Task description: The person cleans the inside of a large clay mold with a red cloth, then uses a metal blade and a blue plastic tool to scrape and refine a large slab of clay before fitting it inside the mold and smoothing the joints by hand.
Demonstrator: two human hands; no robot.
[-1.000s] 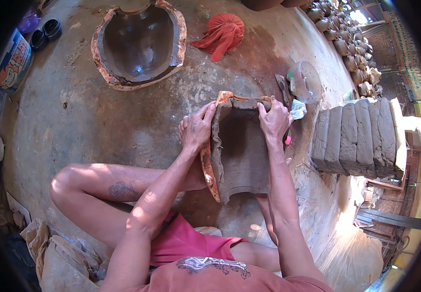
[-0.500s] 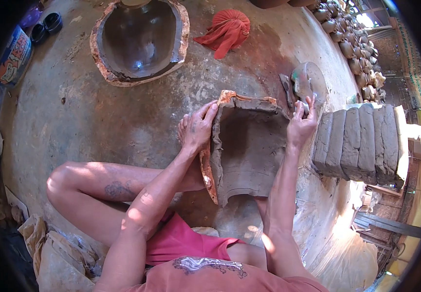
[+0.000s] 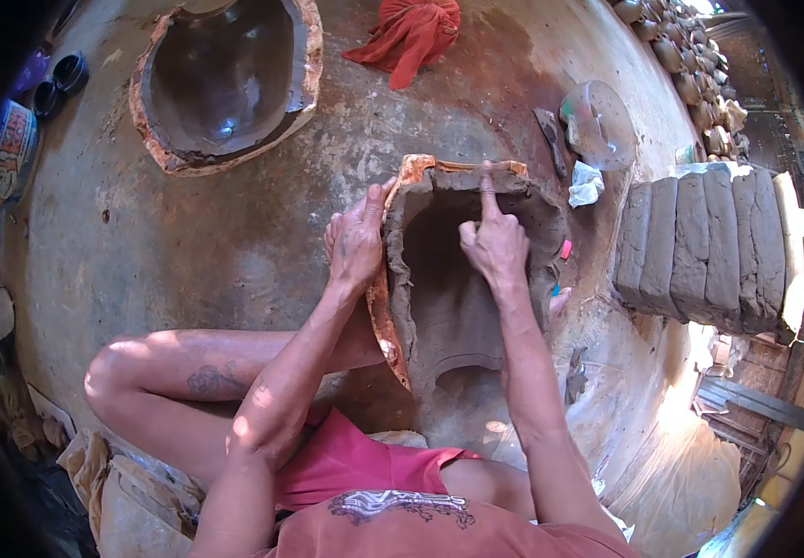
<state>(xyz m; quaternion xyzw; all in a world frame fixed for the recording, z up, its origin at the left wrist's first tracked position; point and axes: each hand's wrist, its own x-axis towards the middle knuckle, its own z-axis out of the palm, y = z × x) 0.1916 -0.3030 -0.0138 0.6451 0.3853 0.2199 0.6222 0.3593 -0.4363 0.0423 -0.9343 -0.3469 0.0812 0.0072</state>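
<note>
A mould half point(image 3: 385, 327) with an orange-brown rim, lined with wet grey clay point(image 3: 462, 321), stands propped in front of my lap. My left hand point(image 3: 357, 244) is closed around its left outer edge, thumb up along the rim. Over the hollow, my right hand point(image 3: 497, 246) reaches to the far edge. Its index finger is stretched out onto the clay at the far rim, while the other fingers are curled, and no tool shows in it. A crumpled piece of clear plastic point(image 3: 586, 184) lies on the floor to the right.
A second clay-lined mould half point(image 3: 304, 102) lies at the far left, near a red cloth bundle point(image 3: 413, 35). At right are a round disc point(image 3: 599, 126), a flat dark tool point(image 3: 551, 139) and stacked grey clay slabs point(image 3: 690, 246). Several pots point(image 3: 676, 60) stand beyond.
My right hand has let go of the crumpled plastic and moved left onto the mould's far rim. My left hand keeps its hold on the edge.
</note>
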